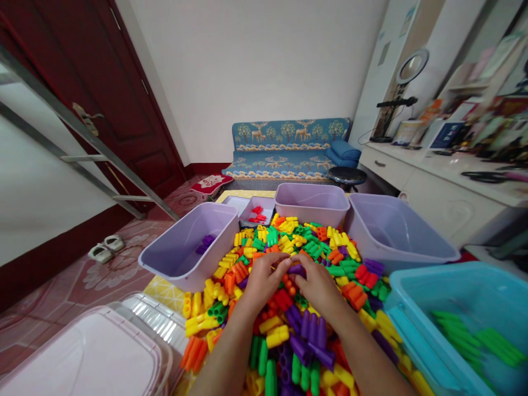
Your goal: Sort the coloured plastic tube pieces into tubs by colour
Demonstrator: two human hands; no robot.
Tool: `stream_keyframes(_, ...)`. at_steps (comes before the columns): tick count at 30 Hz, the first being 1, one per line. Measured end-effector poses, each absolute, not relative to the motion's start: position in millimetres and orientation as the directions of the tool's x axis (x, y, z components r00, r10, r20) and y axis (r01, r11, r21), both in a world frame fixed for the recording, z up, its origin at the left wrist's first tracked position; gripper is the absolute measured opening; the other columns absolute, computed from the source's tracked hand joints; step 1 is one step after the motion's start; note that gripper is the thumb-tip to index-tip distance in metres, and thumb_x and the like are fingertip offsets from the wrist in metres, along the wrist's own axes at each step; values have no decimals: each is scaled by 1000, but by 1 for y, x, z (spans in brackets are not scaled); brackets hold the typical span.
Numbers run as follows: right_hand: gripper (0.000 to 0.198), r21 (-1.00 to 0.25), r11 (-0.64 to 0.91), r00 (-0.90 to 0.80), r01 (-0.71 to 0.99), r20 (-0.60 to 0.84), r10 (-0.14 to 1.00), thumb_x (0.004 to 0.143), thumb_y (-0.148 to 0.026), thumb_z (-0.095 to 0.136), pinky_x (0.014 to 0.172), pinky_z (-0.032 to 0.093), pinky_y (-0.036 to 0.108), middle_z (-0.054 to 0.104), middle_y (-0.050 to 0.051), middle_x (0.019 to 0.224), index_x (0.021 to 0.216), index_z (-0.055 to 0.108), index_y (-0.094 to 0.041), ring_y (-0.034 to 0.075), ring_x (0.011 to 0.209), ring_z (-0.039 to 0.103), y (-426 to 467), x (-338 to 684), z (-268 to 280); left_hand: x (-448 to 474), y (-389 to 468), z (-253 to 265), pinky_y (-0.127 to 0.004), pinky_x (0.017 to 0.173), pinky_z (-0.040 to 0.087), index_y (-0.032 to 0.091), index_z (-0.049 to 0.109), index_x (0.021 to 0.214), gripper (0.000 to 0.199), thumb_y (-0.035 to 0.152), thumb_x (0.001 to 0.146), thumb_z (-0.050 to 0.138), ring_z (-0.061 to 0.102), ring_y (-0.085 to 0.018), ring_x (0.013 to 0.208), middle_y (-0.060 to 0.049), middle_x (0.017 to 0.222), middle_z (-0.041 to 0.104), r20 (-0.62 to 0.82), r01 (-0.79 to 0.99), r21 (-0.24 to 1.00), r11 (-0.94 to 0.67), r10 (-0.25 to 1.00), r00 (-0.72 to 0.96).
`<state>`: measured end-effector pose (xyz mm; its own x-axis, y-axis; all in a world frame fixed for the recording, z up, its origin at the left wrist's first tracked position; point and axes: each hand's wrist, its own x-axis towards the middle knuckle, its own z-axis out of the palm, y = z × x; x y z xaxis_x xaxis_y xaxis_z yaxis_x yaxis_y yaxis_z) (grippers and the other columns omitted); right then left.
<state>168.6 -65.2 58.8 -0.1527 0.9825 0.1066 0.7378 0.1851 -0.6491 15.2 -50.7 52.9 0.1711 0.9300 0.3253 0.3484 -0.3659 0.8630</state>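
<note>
A large heap of bullet-shaped plastic building blocks (278, 335) in yellow, green, orange, red and purple covers the table in front of me. Above its middle, my right hand (317, 279) has its fingers closed on a purple bullet-shaped block (297, 270). My left hand (264, 279) meets it there, thumb and fingers pinched beside that block. Whatever lies between the left fingertips is hidden. Many blocks near my wrists are joined in short rows, such as a purple row (313, 329) between my forearms.
A lilac bin (190, 280) with purple blocks stands left. Two more lilac bins (312, 206) (406, 258) stand behind and right. A small tray (247, 217) holds red blocks. The blue bin (416, 330) at right contains green blocks. Stacked lids (99, 352) lie at front left.
</note>
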Motion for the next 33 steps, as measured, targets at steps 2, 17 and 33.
stream_keyframes(2, 29, -788, 188, -124, 587, 141, 982, 81, -17, 51, 81, 50, 34, 69, 6, 101, 109, 58, -21, 20, 94, 66, -61, 169, 55, 16, -52, 55, -30, 76, 50, 22, 73, 103, 26, 34, 86, 57, 67, -23, 88, -6, 98, 74, 337, 359, 849, -388, 920, 198)
stream_keyframes(17, 31, -935, 210, -51, 286, 204, 978, 81, -33, 56, 71, 57, 31, 70, 6, 92, 108, 60, -19, 18, 80, 69, -58, 168, 53, 13, -45, 58, -23, 62, 51, 16, 71, 90, 24, 32, 72, 73, 64, -14, 62, -1, 70, 69, 206, -197, 954, -227, 971, -121)
stream_keyframes(33, 28, -928, 233, -51, 290, 228, 972, 86, -34, 54, 70, 56, 30, 69, 7, 99, 107, 61, -18, 17, 77, 68, -60, 169, 53, -58, -46, 98, -17, 52, 46, 16, 57, 78, 51, 36, 100, 17, 55, -7, 53, 0, 62, 60, -2, -965, 101, -242, 970, -243)
